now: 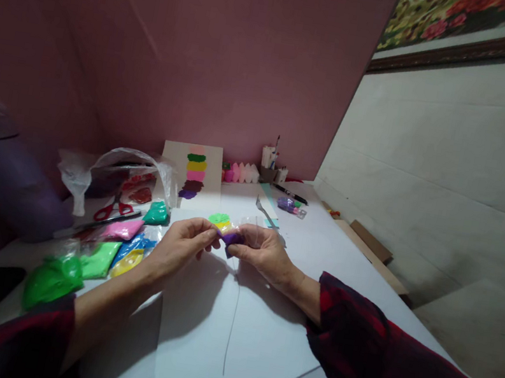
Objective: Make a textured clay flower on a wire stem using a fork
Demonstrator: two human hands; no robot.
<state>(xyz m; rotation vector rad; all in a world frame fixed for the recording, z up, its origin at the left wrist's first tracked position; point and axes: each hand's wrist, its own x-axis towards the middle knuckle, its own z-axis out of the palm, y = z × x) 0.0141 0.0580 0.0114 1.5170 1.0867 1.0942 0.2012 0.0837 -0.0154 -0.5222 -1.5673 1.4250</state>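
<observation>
Over white paper (200, 354), both hands meet at a small piece of purple modelling clay (230, 241). My left hand (183, 242) is closed in a pinch on the clay's left end. The thumb and fingers of my right hand (266, 252) are closed round its larger part, and clear plastic shows above them. Below the hands, a thin dark wire or thread (233, 321) runs down over the paper; whether it joins the clay is unclear. Right behind the fingers are a bright green lump (219, 218) and something yellow, partly hidden.
To the left lie several bagged clays, among them green (53, 278), pink (124, 229) and blue (133, 250), with red-handled scissors (114, 208). Behind are a fork (269, 219), a colour-swatch board (171, 169), a pen cup (267, 172) and a purple packet (291, 206).
</observation>
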